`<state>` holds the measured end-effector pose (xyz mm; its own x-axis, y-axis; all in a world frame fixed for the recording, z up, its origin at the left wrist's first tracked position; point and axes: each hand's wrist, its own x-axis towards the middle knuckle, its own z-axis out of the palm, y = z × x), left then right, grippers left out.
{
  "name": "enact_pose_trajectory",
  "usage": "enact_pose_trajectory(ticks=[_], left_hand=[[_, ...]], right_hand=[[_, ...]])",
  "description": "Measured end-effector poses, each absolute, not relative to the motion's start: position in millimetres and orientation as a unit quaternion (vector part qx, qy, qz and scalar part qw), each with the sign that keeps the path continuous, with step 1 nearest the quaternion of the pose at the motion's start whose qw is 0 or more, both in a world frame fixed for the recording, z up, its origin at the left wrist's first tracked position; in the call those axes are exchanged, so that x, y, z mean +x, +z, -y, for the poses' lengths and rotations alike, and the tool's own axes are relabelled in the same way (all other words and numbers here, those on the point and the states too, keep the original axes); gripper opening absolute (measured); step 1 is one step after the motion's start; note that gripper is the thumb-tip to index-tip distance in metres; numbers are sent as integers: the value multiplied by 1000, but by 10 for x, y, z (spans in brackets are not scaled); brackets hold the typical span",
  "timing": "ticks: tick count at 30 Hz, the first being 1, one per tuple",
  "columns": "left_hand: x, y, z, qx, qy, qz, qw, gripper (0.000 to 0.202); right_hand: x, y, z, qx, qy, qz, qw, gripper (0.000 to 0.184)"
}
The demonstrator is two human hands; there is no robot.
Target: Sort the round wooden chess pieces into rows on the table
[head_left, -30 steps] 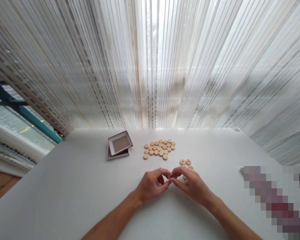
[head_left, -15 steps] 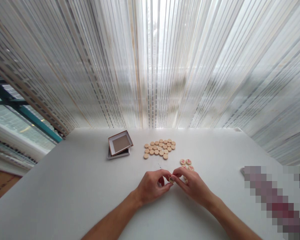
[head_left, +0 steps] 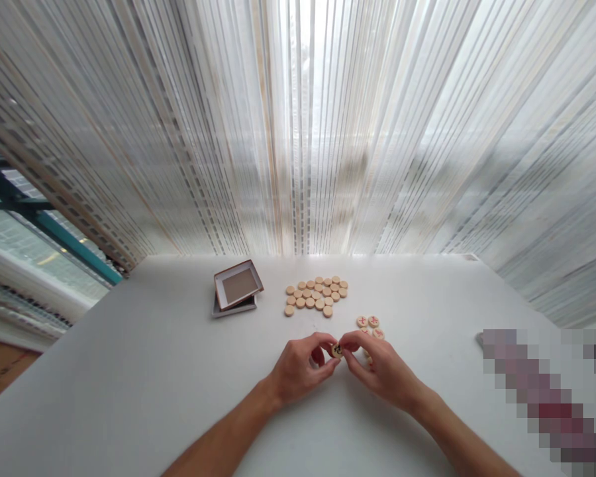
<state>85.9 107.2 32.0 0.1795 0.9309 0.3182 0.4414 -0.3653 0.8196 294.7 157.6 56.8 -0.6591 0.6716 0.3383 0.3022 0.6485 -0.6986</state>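
Between the fingertips of both hands is a round wooden xiangqi piece with a black character on its face, held just above the table. My left hand pinches it from the left, thumb below and forefinger above. From the right, my right hand grips its edge with thumb and fingers. Red-marked xiangqi pieces lie face up just beyond my right hand, which partly hides some of them. Farther off, several plain-topped wooden pieces lie in a loose cluster.
An open box, its two parts stacked askew, sits left of the cluster on the white table. A sheer striped curtain hangs behind the table's far edge. A blurred-out patch covers something at the right.
The held piece has turned so that more of its black character shows, and it has shifted slightly left and up. Both hands stay on it. The pieces on the table lie as before.
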Motion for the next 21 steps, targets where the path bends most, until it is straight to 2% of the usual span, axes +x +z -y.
enact_pose_trajectory(ticks=[17, 21], left_hand=[[860, 335, -1073, 707, 427, -478, 299, 27], [858, 348, -1065, 710, 428, -474, 295, 21]], right_hand=[[2937, 556, -1586, -288, 308, 855, 301, 11], [2939, 556, -1582, -282, 305, 858, 303, 11]])
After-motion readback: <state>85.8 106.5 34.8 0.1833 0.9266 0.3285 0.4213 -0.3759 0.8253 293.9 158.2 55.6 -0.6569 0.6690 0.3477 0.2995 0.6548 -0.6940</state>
